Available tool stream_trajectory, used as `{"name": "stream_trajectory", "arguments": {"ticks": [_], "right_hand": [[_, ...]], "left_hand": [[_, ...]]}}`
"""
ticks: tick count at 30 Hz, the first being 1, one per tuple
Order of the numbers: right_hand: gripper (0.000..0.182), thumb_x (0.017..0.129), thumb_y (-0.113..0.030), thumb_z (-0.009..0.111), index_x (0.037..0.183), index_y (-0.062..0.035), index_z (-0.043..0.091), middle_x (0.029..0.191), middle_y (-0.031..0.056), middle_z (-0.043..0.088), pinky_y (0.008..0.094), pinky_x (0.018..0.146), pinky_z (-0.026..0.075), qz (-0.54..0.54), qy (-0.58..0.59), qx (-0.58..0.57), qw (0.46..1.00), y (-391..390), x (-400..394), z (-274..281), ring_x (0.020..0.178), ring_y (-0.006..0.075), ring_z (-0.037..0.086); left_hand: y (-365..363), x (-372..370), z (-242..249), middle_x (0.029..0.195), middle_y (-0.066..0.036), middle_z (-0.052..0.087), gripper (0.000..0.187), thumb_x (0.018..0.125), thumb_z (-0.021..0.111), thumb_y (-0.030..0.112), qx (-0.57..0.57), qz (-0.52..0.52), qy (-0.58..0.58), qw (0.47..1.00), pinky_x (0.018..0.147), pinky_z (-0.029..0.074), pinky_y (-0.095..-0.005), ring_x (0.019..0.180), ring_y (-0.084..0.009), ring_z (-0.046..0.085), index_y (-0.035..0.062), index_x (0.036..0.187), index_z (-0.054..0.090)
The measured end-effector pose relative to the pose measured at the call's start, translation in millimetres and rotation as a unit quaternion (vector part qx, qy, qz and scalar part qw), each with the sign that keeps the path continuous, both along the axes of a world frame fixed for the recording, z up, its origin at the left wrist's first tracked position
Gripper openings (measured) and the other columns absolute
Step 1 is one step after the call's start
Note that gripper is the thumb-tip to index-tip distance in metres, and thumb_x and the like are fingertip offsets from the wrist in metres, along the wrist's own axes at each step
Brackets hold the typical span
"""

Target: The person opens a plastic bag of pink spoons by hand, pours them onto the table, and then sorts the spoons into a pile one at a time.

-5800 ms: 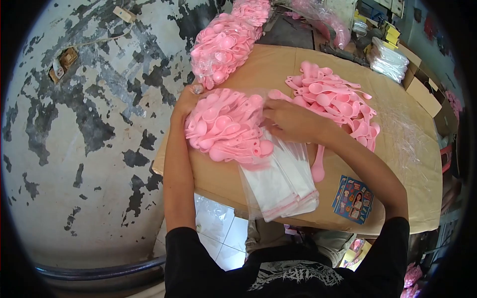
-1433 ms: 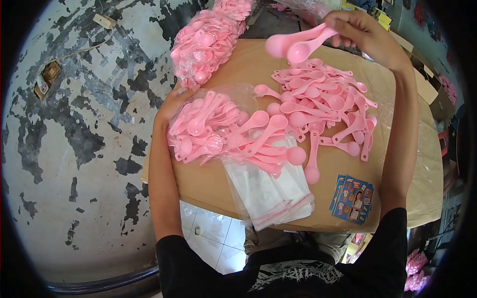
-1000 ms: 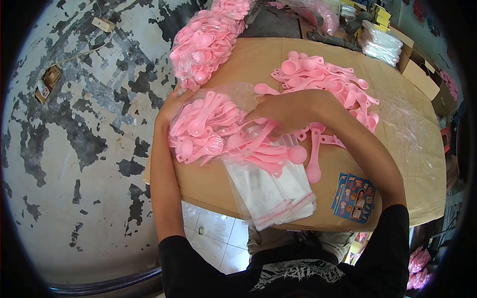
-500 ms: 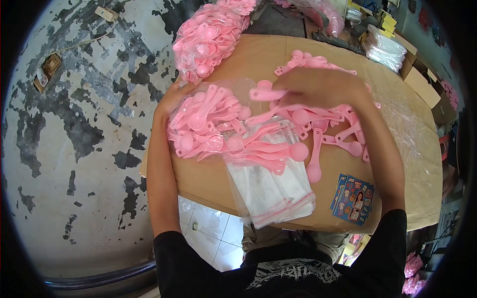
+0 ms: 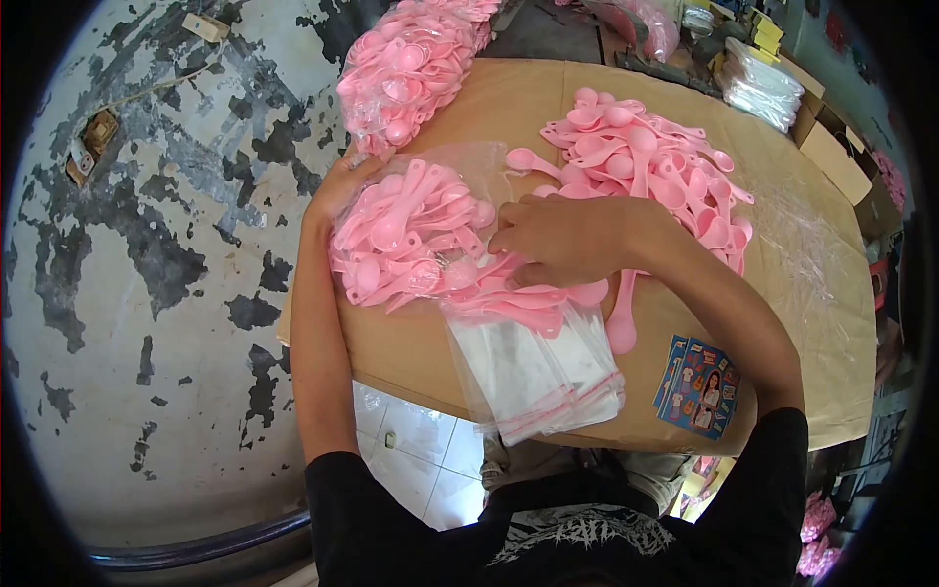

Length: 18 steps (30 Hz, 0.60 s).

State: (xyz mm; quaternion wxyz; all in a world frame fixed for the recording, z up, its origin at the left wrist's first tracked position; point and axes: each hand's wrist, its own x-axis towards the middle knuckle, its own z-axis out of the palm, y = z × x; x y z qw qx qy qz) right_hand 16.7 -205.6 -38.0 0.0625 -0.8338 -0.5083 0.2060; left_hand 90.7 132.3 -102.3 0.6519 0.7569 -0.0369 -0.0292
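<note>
A clear plastic bag [image 5: 479, 161] filled with pink measuring spoons [image 5: 406, 230] lies on its side on the table. My left hand [image 5: 344, 184] grips the bag at its far left edge; its fingertips are partly hidden. My right hand [image 5: 572, 235] is at the right end of the bag, its fingers curled down over pink spoons that stick out there. Part of those spoons is hidden under the hand. Beyond and to the right of it lies a loose pile of pink spoons [image 5: 675, 186]. Flat clear bags with red-lined edges [image 5: 528, 377] lie partly under the filled bag.
A large filled bag of pink spoons [image 5: 406, 73] stands at the back left. Blue printed cards [image 5: 699, 388] lie near the front right edge. Crumpled clear film [image 5: 807, 249] is on the brown-covered table [image 5: 831, 362]. White packs [image 5: 761, 86] and cardboard boxes [image 5: 831, 157] stand behind.
My right hand has moved left and nearer to me, from over the loose pile to the spoons at the bag's end. My left hand stays on the bag.
</note>
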Motion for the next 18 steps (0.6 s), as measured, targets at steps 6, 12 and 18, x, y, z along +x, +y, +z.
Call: {"name": "stream_trajectory", "arguments": {"ticks": [6, 12, 18], "right_hand": [[0.043, 0.095, -0.032, 0.058, 0.126, -0.0016, 0.056, 0.117, 0.0143, 0.06, 0.0408, 0.097, 0.044, 0.028, 0.011, 0.013, 0.999, -0.5, -2.7, -2.0, 0.113, 0.0299, 0.053], [0.04, 0.093, -0.029, 0.059, 0.121, -0.0004, 0.058, 0.112, 0.0151, 0.062, 0.0393, 0.09, 0.049, -0.006, 0.036, -0.022, 0.999, -0.5, -3.4, 3.6, 0.104, 0.0309, 0.06], [0.03, 0.09, -0.018, 0.057, 0.115, -0.0011, 0.06, 0.107, 0.0139, 0.062, 0.0385, 0.086, 0.049, -0.046, 0.007, -0.036, 0.998, -8.4, -2.2, 19.5, 0.099, 0.031, 0.061]], "left_hand": [[-1.4, -4.3, 2.8, 0.101, -0.005, 0.069, 0.038, 0.093, 0.067, 0.029, 0.002, 0.0, 0.001, 1.0, 0.075, 0.052, -0.0244, 0.084, -0.011, 0.065, -0.0022, 0.114, 0.065], [4.4, 1.0, -0.4, 0.115, -0.008, 0.066, 0.056, 0.091, 0.07, 0.033, -0.005, -0.014, 0.024, 1.0, 0.086, 0.05, -0.025, 0.098, -0.013, 0.063, 0.0007, 0.132, 0.052], [6.8, 2.2, 0.4, 0.11, -0.006, 0.066, 0.053, 0.089, 0.072, 0.035, 0.012, -0.006, 0.045, 0.999, 0.081, 0.05, -0.0238, 0.093, -0.0109, 0.062, 0.0015, 0.128, 0.056]]}}
